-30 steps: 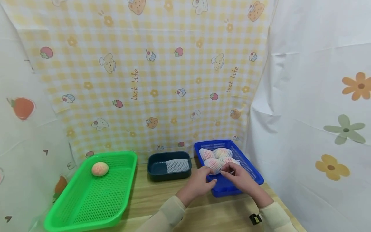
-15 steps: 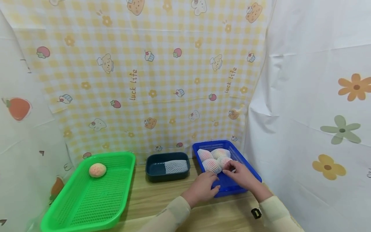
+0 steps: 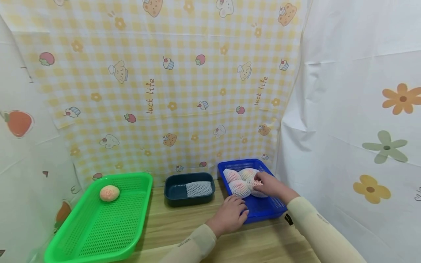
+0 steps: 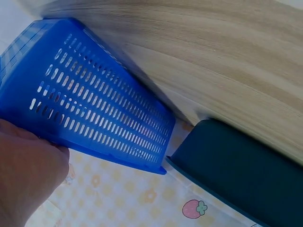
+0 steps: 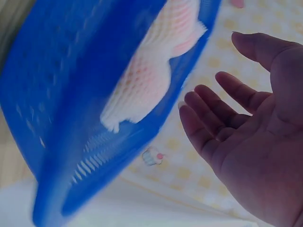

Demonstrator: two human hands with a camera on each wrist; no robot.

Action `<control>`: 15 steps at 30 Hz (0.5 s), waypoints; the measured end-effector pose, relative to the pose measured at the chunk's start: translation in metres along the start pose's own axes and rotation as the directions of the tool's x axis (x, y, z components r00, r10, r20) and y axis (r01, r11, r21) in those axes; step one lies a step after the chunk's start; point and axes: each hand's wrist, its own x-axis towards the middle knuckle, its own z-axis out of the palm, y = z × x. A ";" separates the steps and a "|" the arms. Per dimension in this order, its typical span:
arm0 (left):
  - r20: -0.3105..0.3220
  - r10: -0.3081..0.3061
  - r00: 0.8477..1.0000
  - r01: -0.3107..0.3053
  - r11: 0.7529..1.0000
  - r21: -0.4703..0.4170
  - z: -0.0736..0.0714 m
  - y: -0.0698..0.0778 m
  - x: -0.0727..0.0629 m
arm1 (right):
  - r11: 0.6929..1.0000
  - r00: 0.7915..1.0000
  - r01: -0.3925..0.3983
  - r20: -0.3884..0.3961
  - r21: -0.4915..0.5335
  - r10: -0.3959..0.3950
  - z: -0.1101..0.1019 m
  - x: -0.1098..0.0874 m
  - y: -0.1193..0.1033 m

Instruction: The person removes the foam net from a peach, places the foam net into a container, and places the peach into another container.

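Note:
Several peaches point(image 3: 239, 189) in white foam net sleeves sit together at the back of the blue basket point(image 3: 263, 209). My right hand point(image 3: 271, 185) is over the right-hand netted peaches; the right wrist view shows its fingers loosely bent and its palm holding nothing. At the basket's near left side, my left hand point(image 3: 228, 214) rests over the rim with relaxed fingers. The left wrist view shows part of that hand point(image 4: 31, 172) against the slotted basket wall point(image 4: 99, 104); its fingertips are hidden there. In the right wrist view, netted peaches point(image 5: 142, 80) show over the basket edge.
A green basket point(image 3: 139, 219) at left holds one bare peach point(image 3: 109, 193). Between the baskets stands a dark teal box point(image 3: 175, 190) with flat white foam net sleeves point(image 3: 199, 189). A small black object point(image 3: 288, 219) lies near the right sleeve. Cloth walls enclose the back and sides.
The front right netted peach has settled among the others, and my right hand has let go and lifted back and right. My left hand has drawn away from the peaches to the basket's rim.

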 end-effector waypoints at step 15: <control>-0.036 0.025 0.999 -0.023 0.998 0.056 0.001 0.000 -0.001 | 0.956 0.985 -0.075 0.129 -0.284 0.116 0.015 0.047 0.023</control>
